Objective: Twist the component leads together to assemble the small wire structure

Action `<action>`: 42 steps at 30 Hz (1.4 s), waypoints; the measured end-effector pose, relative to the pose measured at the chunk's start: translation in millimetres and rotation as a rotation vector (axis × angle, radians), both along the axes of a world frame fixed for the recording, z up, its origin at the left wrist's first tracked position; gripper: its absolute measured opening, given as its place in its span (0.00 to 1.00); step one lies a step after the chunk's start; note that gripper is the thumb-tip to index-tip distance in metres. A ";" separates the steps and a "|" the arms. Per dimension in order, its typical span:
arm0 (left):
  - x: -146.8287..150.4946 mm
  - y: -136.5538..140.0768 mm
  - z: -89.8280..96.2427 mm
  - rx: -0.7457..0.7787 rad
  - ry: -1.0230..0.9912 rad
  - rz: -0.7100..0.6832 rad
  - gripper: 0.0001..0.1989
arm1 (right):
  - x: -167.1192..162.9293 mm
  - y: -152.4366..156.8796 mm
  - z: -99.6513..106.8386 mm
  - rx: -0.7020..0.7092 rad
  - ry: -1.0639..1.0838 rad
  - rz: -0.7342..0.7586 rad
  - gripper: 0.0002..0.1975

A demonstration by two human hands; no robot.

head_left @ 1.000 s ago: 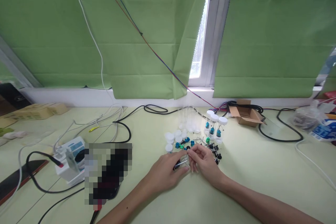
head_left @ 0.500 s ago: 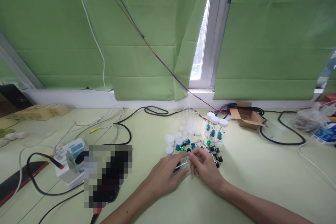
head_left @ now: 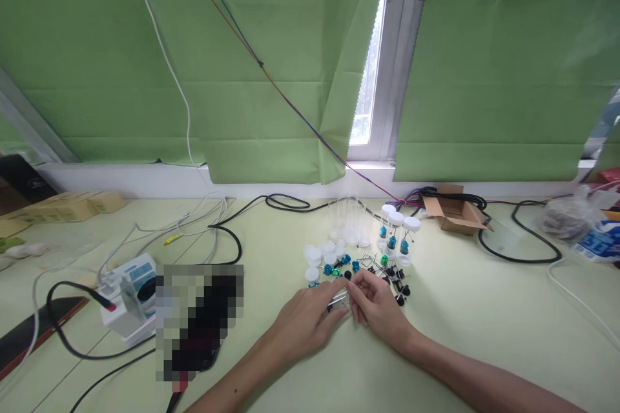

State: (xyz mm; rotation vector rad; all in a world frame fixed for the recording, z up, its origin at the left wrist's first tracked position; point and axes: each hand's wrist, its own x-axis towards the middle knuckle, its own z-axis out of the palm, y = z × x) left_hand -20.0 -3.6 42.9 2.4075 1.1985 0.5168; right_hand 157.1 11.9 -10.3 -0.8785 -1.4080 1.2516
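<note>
My left hand (head_left: 307,317) curls round what looks like a clear tube (head_left: 339,301) lying on its side, with a thin metal rod showing in it. My right hand (head_left: 376,304) meets it at the tube's end, thumb and forefinger pinched together; whatever they hold is hidden. Just beyond the fingers are small blue parts (head_left: 356,266), a green part (head_left: 384,260) and several black parts with metal pins (head_left: 400,286). White caps (head_left: 312,275) lie left of them. Three capped tubes (head_left: 405,246) holding blue parts stand upright behind, beside several clear empty tubes (head_left: 349,232).
An open cardboard box (head_left: 458,216) sits at the back right, near coiled black cable (head_left: 520,262). To the left are a white power adapter (head_left: 126,303), a pixelated dark object (head_left: 203,322) and loose wires. A plastic bag (head_left: 564,216) lies far right.
The view has shifted very slightly. Both hands stay together in almost the same place, and the rod between them shows at a slightly different angle.
</note>
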 end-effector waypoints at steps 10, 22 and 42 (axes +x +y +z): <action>0.0 -0.1 1.5 -0.047 -0.004 0.050 0.19 | 0.1 2.1 -4.6 0.010 -0.036 -0.008 0.17; 0.1 0.0 2.6 -0.027 -0.083 0.070 0.21 | -0.5 -0.9 1.8 0.040 -0.043 -0.035 0.17; -0.1 1.9 -2.0 -0.013 -0.076 0.088 0.21 | 1.2 -1.4 -0.3 0.115 -0.113 -0.133 0.19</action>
